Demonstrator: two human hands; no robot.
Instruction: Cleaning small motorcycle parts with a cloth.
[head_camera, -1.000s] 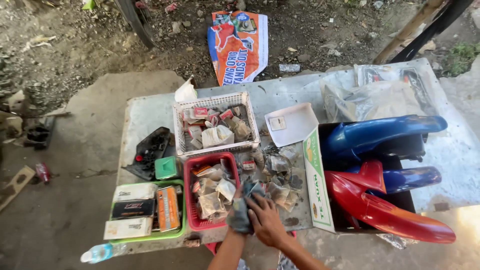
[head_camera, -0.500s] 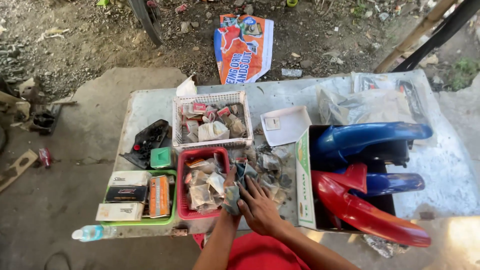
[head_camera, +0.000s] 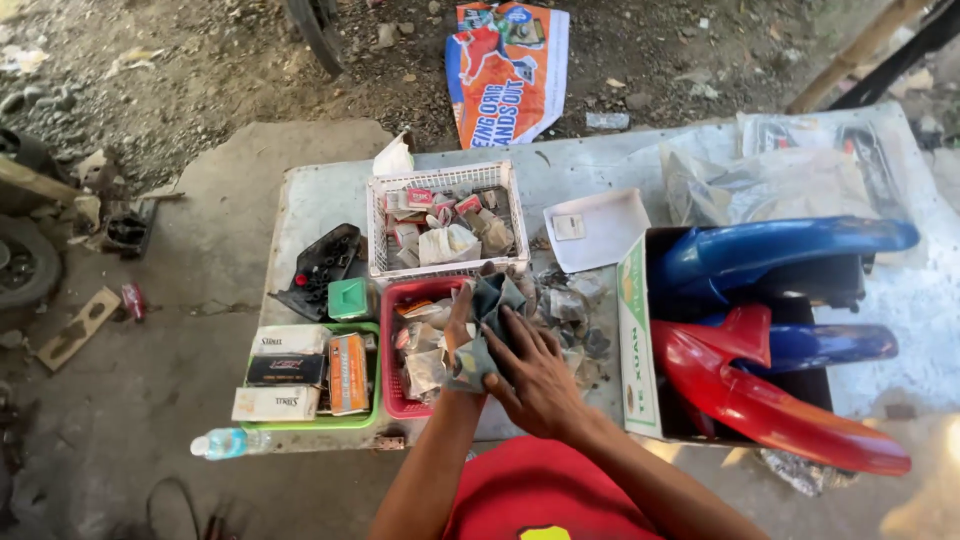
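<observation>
Gripping a grey-blue rag (head_camera: 490, 320), both hands' fingers (head_camera: 520, 335) closed around it, over the red basket (head_camera: 395, 395) of packets.

Both hands risen slightly over red basket (head_camera: 395, 300); grey rag (head_camera: 485, 325) now spread wider between them.
</observation>
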